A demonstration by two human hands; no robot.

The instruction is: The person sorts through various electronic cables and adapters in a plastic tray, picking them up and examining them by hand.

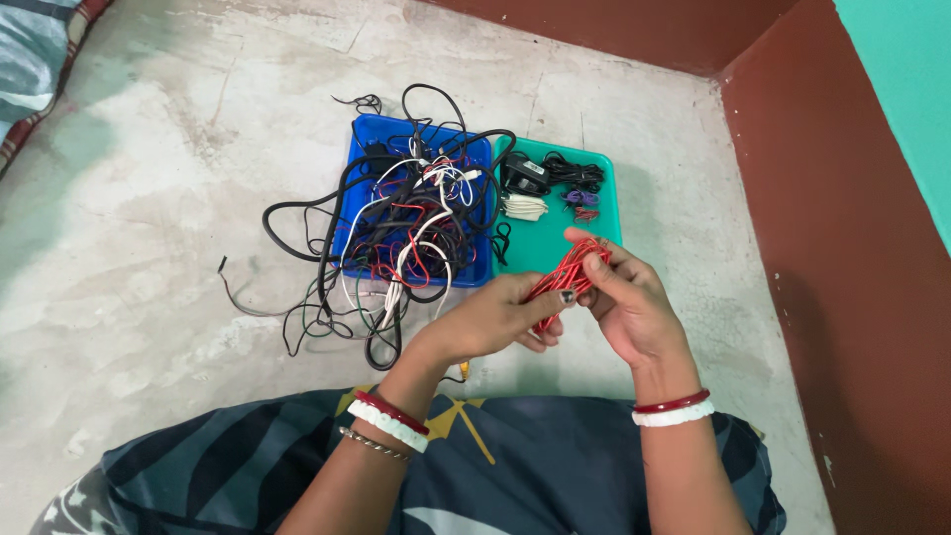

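Observation:
A bundle of thin red wire (568, 274) is stretched between both hands above the floor. My left hand (492, 322) pinches its lower end, and my right hand (626, 302) wraps around its upper end. Just behind them lies a green tray (548, 240) with small coiled cables: black, white, purple and red ones. To its left a blue tray (369, 149) is heaped with a tangle of black, white and red cables (401, 233) that spill over its near and left edges onto the floor.
The trays rest on a bare concrete floor (149, 198). A dark red wall base (852, 258) runs along the right and far side. Striped fabric (35, 59) lies at the top left. My dark patterned clothing (515, 466) fills the bottom.

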